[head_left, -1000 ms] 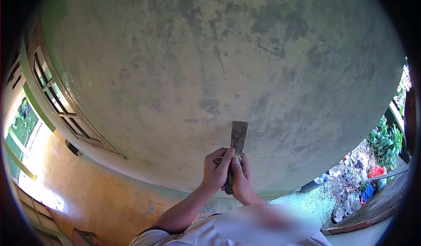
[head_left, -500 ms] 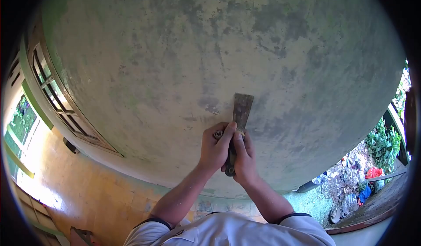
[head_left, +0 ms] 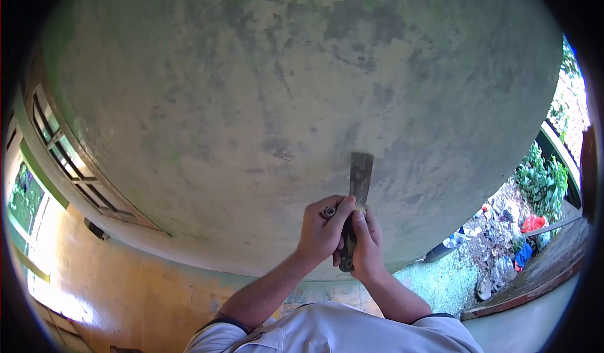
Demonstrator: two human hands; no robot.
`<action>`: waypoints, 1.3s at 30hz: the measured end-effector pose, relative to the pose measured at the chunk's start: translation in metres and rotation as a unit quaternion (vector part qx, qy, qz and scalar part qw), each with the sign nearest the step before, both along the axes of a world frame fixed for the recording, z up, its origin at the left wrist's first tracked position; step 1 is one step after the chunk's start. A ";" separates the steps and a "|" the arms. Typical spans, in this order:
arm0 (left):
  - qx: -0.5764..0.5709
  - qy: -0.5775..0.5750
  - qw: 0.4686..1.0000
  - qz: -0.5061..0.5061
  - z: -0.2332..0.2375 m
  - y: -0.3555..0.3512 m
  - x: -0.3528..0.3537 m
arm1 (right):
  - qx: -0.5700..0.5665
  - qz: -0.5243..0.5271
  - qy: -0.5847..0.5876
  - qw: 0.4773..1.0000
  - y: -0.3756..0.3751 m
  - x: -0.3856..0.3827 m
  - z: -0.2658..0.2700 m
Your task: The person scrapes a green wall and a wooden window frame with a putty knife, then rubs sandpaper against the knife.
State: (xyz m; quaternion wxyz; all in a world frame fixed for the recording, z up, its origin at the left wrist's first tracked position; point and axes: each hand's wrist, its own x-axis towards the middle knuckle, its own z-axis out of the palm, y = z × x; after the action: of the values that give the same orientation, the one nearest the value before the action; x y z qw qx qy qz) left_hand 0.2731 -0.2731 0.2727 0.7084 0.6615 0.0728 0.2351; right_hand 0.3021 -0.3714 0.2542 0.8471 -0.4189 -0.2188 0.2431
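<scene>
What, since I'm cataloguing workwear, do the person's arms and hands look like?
The left hand and right hand are gloveless, the forearms bare with pale specks. The short sleeves are whitish with dark edges. A small round thing shows at the left hand, possibly a ring.

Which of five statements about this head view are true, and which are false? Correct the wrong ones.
1. The left hand grips the scraper. True.
2. The other hand is away from the tool. False: the right hand grips it too.
3. It points toward the picture's bottom edge. False: its blade end points toward the top.
4. A window shows at the picture's left. True.
5. Nothing red shows. False: a red item lies toward the right.
</scene>
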 end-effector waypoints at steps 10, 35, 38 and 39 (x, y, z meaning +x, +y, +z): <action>0.001 0.003 1.000 -0.003 -0.018 0.002 0.009 | -0.073 -0.006 0.015 0.997 -0.003 0.005 -0.012; -0.002 -0.036 0.999 -0.004 0.025 -0.017 0.010 | -0.050 -0.001 -0.024 0.998 -0.021 0.012 0.030; -0.017 -0.022 1.000 0.011 -0.001 -0.024 0.006 | -0.073 -0.007 -0.008 0.997 -0.027 0.006 0.009; -0.012 -0.027 1.000 0.011 -0.006 -0.025 0.005 | -0.068 -0.007 -0.013 0.998 -0.026 0.006 0.004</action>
State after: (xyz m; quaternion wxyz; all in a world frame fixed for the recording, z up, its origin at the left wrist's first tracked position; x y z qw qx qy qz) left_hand 0.2785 -0.2979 0.2670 0.7152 0.6456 0.0642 0.2598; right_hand 0.3080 -0.3976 0.2578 0.8157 -0.4798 -0.2096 0.2459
